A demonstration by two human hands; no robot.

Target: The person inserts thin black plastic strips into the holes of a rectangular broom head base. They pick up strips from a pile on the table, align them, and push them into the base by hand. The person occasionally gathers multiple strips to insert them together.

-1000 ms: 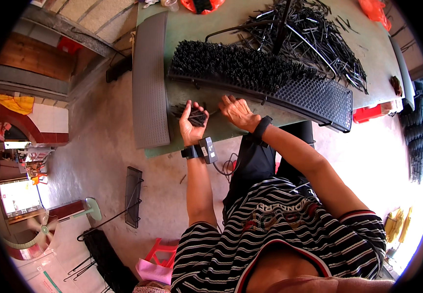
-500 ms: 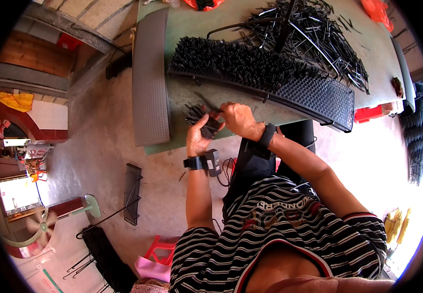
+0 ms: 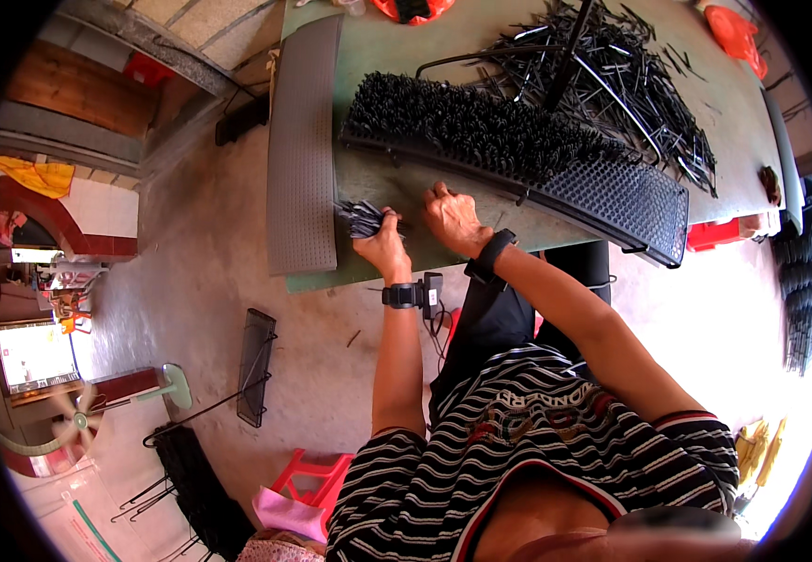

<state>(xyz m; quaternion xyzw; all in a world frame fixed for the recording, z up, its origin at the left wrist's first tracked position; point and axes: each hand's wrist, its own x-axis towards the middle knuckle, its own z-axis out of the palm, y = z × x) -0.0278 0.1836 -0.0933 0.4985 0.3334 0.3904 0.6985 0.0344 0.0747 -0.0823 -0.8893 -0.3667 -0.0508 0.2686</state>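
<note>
My left hand (image 3: 384,247) is wrapped round a bundle of thin black strips (image 3: 361,219), which fan out to the left over the green table (image 3: 305,280). To its right, my right hand (image 3: 457,221) is closed with its fingers curled in; what it pinches, if anything, is hidden. Beyond both hands lies a long black perforated rack (image 3: 617,195) with thin wire parts. Short black strips (image 3: 481,122) stand densely in its left and middle part, while bare holes show at its right end.
A loose pile of black strips (image 3: 603,84) lies behind the rack, with a bent metal rod frame over it. A long grey perforated panel (image 3: 305,159) lies along the table's left edge. On the floor stand a dark rack (image 3: 254,368) and a pink stool (image 3: 317,478).
My hands have come apart: the left has drawn back from the right with the bundle, now lower and pointing left. The right has curled in, and the strip seen by its fingertips no longer shows.
</note>
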